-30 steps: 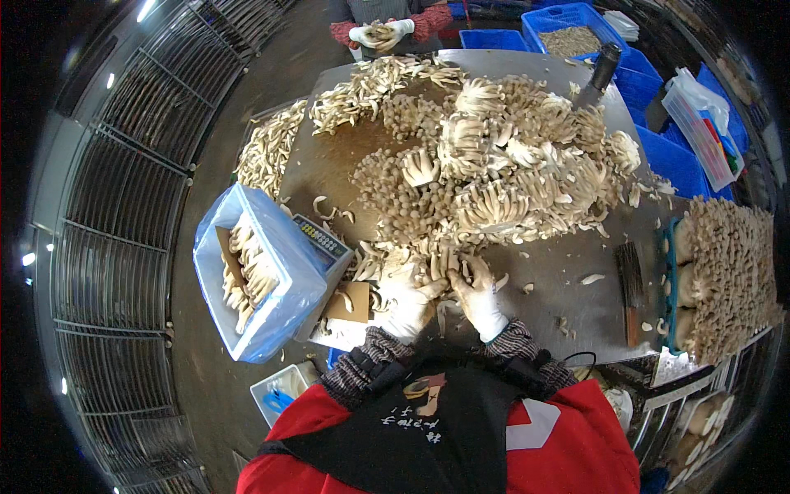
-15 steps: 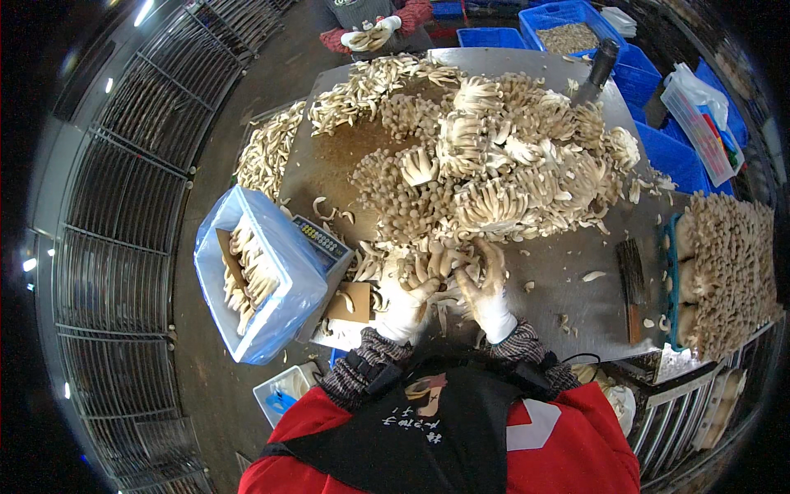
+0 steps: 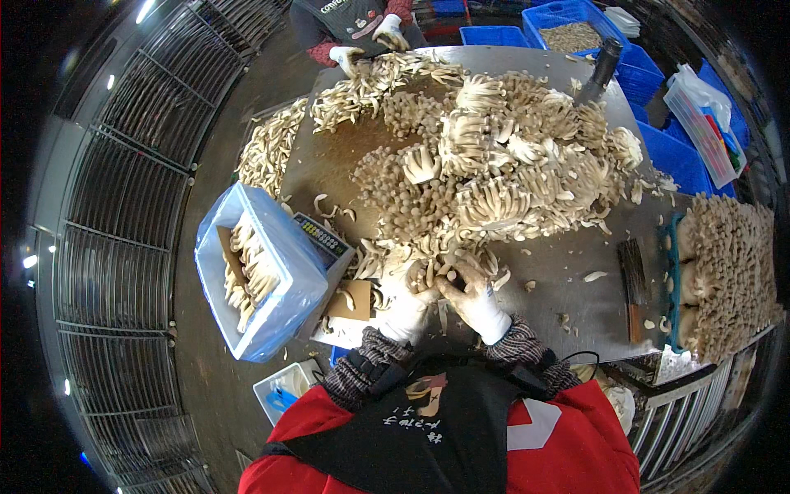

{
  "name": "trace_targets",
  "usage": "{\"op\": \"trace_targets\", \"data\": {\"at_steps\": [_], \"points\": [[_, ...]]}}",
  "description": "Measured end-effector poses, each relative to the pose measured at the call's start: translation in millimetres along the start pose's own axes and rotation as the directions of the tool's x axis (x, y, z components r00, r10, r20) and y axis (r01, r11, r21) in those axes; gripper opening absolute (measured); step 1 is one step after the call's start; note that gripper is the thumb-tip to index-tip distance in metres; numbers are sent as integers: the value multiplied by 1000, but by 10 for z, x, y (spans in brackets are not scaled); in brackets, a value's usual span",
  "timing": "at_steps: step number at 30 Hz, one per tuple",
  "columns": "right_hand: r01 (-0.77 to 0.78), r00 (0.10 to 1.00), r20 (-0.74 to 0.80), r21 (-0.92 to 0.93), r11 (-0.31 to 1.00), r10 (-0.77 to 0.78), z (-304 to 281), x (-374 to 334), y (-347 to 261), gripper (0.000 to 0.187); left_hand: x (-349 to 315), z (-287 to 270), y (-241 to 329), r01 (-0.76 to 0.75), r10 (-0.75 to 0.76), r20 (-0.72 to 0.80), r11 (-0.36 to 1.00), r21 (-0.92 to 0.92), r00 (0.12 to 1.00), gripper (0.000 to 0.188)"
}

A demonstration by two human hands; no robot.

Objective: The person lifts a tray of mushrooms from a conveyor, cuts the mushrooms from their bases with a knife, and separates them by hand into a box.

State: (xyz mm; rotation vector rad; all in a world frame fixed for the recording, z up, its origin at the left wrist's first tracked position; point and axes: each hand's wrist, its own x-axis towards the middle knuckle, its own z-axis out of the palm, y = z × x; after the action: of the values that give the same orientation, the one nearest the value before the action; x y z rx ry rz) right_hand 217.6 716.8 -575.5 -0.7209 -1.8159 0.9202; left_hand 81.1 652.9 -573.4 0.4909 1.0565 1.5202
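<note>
Both my hands wear white gloves and meet low in the middle, at the near edge of a big heap of mushrooms [image 3: 527,165]. A small bunch of brown-capped mushrooms [image 3: 427,271] sits between them. Around its left side my left hand [image 3: 408,298] is closed. From the right, my right hand [image 3: 471,290] grips the bunch with bent fingers and thumb. Loose pale mushrooms lie just beyond my fingers. Beside my left hand is a piece of brown cardboard [image 3: 354,303] with a few mushrooms on and around it.
At left, a blue-lined crate [image 3: 288,309] holds mushrooms beside a keypad scale [image 3: 319,236]. A dark-bladed tool [image 3: 632,280] lies right, near a block of uncut mushrooms [image 3: 728,276]. A dark cylinder [image 3: 605,64] stands at the far corner. Across the metal table [image 3: 568,272] a gloved co-worker [image 3: 354,25] works.
My hands have drawn together around the mushroom bunch; the right moved slightly left and its fingers curled in. The co-worker's hands separated and came down to the mushrooms.
</note>
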Motion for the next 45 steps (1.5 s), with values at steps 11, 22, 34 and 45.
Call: {"op": "trace_targets", "data": {"at_steps": [11, 22, 34, 45], "points": [[-189, 982, -4, 125, 974, 191, 202, -207, 512, 31, 60, -102, -189, 73, -107, -106, 957, -280, 989, 61], [-425, 770, 36, 773, 471, 636, 395, -258, 696, 31, 192, -696, -315, -284, 290, 83, 770, 571, 953, 50], [-554, 665, 334, 821, 140, 667, 451, -136, 672, 53, 204, -853, -186, -296, 231, 298, -45, 954, 926, 110], [-489, 864, 271, 247, 837, 425, 418, -62, 433, 37, 192, -511, -166, -284, 384, 1, 682, 674, 923, 41]]}}
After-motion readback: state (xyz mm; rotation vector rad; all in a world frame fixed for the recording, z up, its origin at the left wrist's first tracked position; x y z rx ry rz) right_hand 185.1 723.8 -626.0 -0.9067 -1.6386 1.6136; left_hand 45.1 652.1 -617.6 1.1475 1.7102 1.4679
